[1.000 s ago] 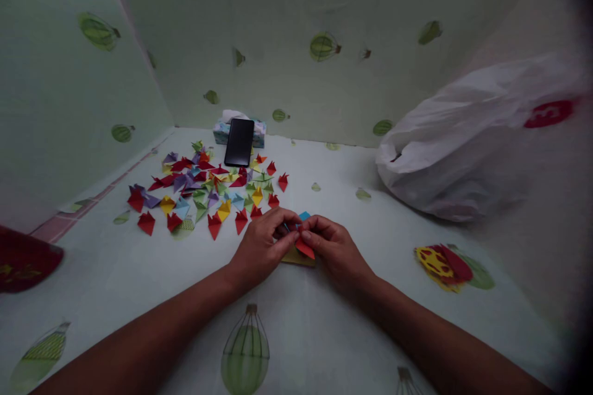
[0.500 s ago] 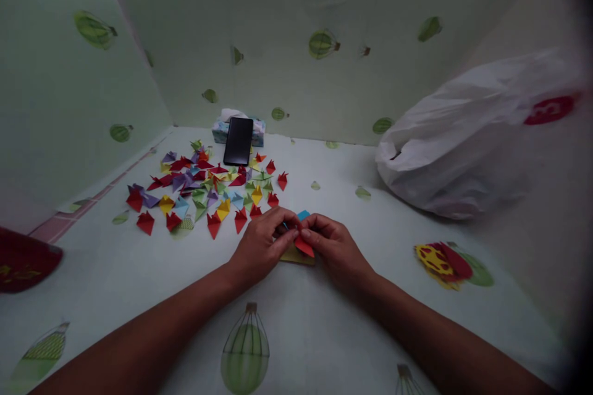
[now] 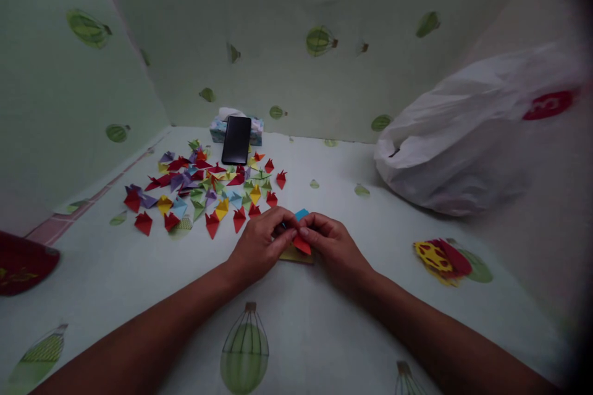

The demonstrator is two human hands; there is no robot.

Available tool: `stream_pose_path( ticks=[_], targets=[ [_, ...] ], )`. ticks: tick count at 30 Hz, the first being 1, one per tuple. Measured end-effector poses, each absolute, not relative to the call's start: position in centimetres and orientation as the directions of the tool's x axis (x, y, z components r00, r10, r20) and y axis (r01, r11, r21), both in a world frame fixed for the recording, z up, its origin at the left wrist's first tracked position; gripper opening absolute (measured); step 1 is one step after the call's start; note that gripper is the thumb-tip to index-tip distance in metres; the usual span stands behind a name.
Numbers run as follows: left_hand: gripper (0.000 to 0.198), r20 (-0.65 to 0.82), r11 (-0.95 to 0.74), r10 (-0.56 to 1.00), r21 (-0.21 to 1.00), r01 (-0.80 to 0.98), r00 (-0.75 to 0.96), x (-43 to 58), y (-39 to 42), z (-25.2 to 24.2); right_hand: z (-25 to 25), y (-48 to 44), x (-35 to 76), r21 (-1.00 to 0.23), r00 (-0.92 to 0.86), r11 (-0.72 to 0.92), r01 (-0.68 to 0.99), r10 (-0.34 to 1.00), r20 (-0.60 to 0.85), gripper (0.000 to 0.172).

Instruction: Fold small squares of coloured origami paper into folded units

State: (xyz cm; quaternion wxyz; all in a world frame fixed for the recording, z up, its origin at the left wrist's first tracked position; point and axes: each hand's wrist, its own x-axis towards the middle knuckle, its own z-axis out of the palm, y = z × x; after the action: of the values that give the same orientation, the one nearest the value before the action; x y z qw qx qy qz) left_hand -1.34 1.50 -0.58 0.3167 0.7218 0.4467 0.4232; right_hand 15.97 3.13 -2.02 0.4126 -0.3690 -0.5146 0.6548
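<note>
Between my two hands is a small piece of folded red paper (image 3: 302, 245), pinched from both sides. My left hand (image 3: 263, 239) grips its left part with thumb and forefinger. On the right side, my right hand (image 3: 336, 247) pinches it the same way, so my fingertips cover its upper part. Beneath the hands lie yellowish paper (image 3: 296, 255) and, just behind, a bit of blue paper (image 3: 301, 214). To the far left, many folded origami pieces (image 3: 212, 224) in red, purple, yellow, green and blue are spread over the table.
A black phone (image 3: 236, 141) leans against a tissue box (image 3: 216, 131) at the back. On the right sit a big white plastic bag (image 3: 445, 154) and yellow and red cut-outs (image 3: 433, 256). A dark red object (image 3: 28, 262) stands at the left edge of the balloon-patterned tabletop (image 3: 324, 333).
The view has shifted very slightly. My hands keep their pinch on the red paper, whose visible tip has tilted a little.
</note>
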Motion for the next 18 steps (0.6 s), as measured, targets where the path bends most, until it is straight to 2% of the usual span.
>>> stream_pose_path(
  ticks=[13, 18],
  targets=[
    [0.008, 0.419, -0.495, 0.869, 0.755, 0.431, 0.264, -1.38, 1.48, -0.58, -2.23, 3.23, 15.97, -0.963, -0.410, -0.171, -0.210, 0.909, -0.072, 0.020],
    [0.009, 0.562, -0.598, 0.794, 0.654, 0.464, 0.232, -1.43, 1.47, -0.99, -1.94, 3.00, 15.58, -0.949, -0.384, -0.196, -0.248, 0.919, -0.089, 0.023]
  ],
)
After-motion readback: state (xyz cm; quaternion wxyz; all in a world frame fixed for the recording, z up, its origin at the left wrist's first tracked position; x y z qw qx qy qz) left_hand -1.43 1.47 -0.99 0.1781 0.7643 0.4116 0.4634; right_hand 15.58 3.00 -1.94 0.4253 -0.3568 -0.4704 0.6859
